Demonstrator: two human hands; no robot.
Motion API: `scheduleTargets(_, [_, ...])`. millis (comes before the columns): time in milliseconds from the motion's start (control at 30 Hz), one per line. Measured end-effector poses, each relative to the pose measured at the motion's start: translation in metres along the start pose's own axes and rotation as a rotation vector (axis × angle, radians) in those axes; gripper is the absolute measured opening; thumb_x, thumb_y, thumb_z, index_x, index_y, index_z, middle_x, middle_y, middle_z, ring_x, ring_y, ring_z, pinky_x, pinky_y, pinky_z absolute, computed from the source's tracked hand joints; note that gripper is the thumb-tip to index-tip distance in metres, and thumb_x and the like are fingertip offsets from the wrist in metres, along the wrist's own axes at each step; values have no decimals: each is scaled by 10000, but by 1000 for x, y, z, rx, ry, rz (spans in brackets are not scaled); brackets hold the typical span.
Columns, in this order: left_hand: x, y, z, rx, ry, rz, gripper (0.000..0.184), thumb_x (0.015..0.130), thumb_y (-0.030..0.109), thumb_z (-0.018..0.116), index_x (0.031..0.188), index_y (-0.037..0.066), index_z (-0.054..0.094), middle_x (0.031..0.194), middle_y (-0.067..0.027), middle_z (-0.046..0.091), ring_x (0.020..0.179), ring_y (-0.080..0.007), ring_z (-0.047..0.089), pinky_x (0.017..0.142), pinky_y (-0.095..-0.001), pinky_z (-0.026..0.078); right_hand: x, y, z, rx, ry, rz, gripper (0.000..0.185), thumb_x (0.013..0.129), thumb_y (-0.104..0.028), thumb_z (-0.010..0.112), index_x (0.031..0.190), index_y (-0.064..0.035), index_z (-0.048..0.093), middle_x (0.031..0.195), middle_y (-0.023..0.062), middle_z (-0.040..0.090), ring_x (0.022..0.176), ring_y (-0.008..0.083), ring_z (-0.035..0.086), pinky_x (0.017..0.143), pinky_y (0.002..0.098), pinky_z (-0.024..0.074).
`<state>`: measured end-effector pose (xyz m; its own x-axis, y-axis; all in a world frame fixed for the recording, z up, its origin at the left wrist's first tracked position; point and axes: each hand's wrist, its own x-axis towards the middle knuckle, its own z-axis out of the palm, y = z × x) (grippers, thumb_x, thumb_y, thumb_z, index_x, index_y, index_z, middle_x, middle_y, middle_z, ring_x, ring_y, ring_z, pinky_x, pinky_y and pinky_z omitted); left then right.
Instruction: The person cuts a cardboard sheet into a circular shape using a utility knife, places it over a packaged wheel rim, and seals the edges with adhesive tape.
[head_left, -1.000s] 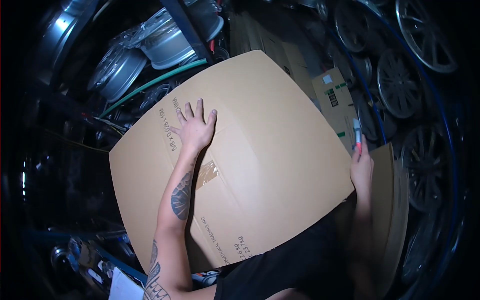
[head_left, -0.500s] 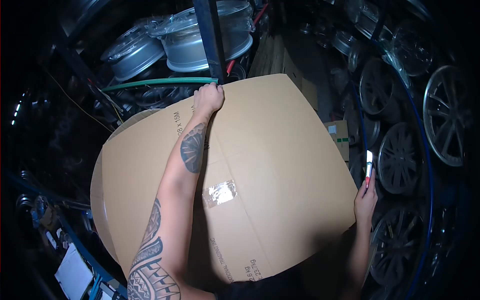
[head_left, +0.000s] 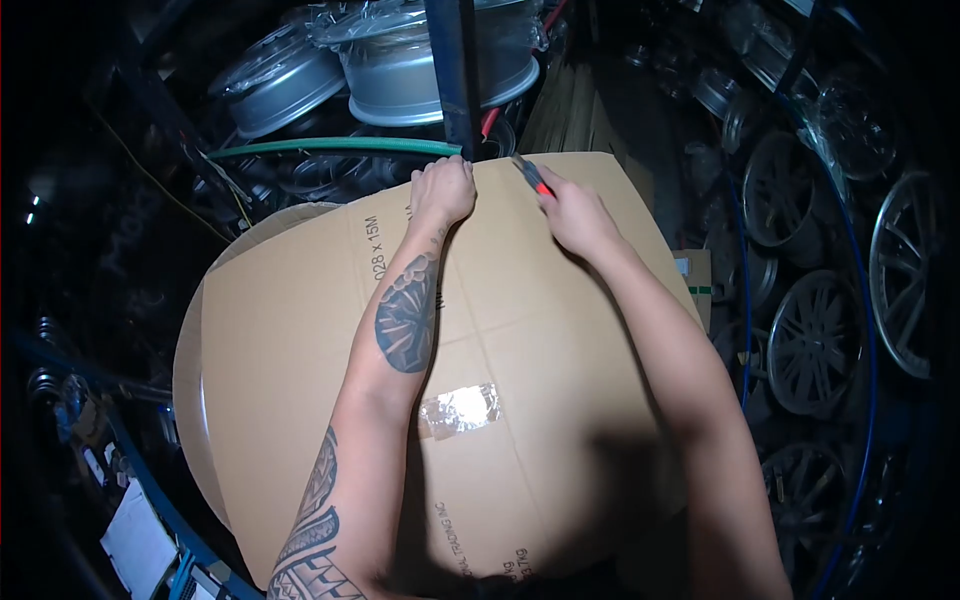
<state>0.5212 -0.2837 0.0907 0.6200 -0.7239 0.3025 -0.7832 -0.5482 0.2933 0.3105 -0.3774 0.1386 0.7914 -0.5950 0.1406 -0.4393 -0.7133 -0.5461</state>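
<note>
A large flat cardboard sheet (head_left: pixel 560 330) with printed text fills the middle of the view. Clear tape (head_left: pixel 462 410) crosses its centre seam. My left hand (head_left: pixel 443 190) grips the sheet's top edge, its fingers folded over it. To the right of it, my right hand (head_left: pixel 578 215) is closed around a red and grey cutter (head_left: pixel 534 178). The cutter's tip points up and left, at the sheet's top edge near my left hand; whether it touches the cardboard I cannot tell. Another curved piece of cardboard (head_left: pixel 190 380) shows behind the left side.
Silver wheel rims (head_left: pixel 385 85) in plastic lie on a rack behind a dark post (head_left: pixel 453 70). A green strip (head_left: pixel 340 147) runs along the rack. More rims (head_left: pixel 818 342) stand at the right behind blue bars. White papers (head_left: pixel 140 535) are at the lower left.
My left hand has gone from lying spread on the sheet to gripping its top edge. My right hand has brought the cutter from beyond the right edge to the top edge.
</note>
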Motion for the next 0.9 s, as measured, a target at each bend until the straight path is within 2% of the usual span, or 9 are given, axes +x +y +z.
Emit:
scheduleTargets(133, [-1, -3, 1, -7, 19, 16, 408, 1081, 336, 430, 1123, 24, 689, 1159, -223, 723, 1123, -409, 670, 963, -567, 475, 65, -1, 36, -55, 33, -144, 421, 977, -155, 623, 1389, -72, 654, 1149, 292, 706, 1115, 468, 662, 999, 505, 517])
scheduleTargets(233, [0, -6, 4, 5, 6, 18, 399, 1079, 333, 442, 1124, 25, 692, 1149, -223, 727, 1118, -401, 673, 958, -557, 479, 83, -16, 26, -255, -76, -108, 390, 970, -164, 615, 1341, -74, 699, 1148, 262, 728, 1089, 423, 696, 977, 479, 548])
scheduleTargets(333, [-1, -2, 4, 1, 12, 11, 391, 1076, 329, 456, 1117, 25, 697, 1139, -215, 732, 1108, -391, 678, 954, -546, 480, 92, -42, 10, -341, -205, 76, 343, 930, -135, 606, 1227, -36, 745, 1273, 233, 707, 1217, 377, 667, 1049, 458, 537])
scheduleTargets(367, [-1, -1, 3, -5, 9, 6, 391, 1076, 329, 457, 1118, 25, 698, 1143, -214, 732, 1111, -392, 678, 955, -545, 479, 96, -42, 9, -394, -208, 27, 320, 933, -117, 595, 1191, -6, 748, 1222, 231, 729, 1135, 362, 714, 992, 446, 566])
scheduleTargets(467, [0, -2, 2, -6, 0, -10, 386, 1076, 330, 462, 1126, 34, 705, 1158, -205, 735, 1123, -389, 677, 956, -543, 475, 93, -55, -6, -366, -334, 114, 304, 938, -110, 594, 1167, 12, 752, 1156, 224, 752, 948, 339, 768, 847, 419, 613])
scheduleTargets(567, [2, -2, 1, -46, -3, -26, 378, 1076, 334, 469, 1135, 52, 713, 1172, -196, 737, 1133, -384, 677, 956, -541, 472, 82, -58, -17, -295, -334, 81, 288, 955, -119, 583, 1125, 42, 750, 1072, 216, 766, 770, 312, 768, 692, 403, 619])
scheduleTargets(700, [1, -1, -1, -78, -20, -67, 330, 1053, 307, 532, 1112, 91, 774, 1185, -170, 751, 1159, -346, 681, 1000, -510, 451, 59, -64, -29, -312, -393, 147, 294, 977, -145, 567, 1089, 63, 740, 992, 204, 766, 712, 298, 747, 627, 397, 611])
scheduleTargets(800, [4, -1, -3, -70, -53, -86, 288, 1023, 267, 570, 1158, 126, 782, 1208, -167, 747, 1181, -351, 679, 1014, -490, 454, 23, -50, -26, -390, -433, 88, 412, 1006, -181, 531, 1382, -136, 692, 896, 189, 747, 627, 260, 713, 649, 395, 605])
scheduleTargets(900, [1, 3, -10, -80, -81, -115, 301, 1022, 286, 573, 1185, 135, 776, 1232, -181, 738, 1210, -358, 671, 1036, -481, 454, -13, -28, -24, -340, -407, 58, 405, 988, -155, 558, 1366, -116, 696, 928, 214, 754, 725, 318, 732, 752, 419, 594])
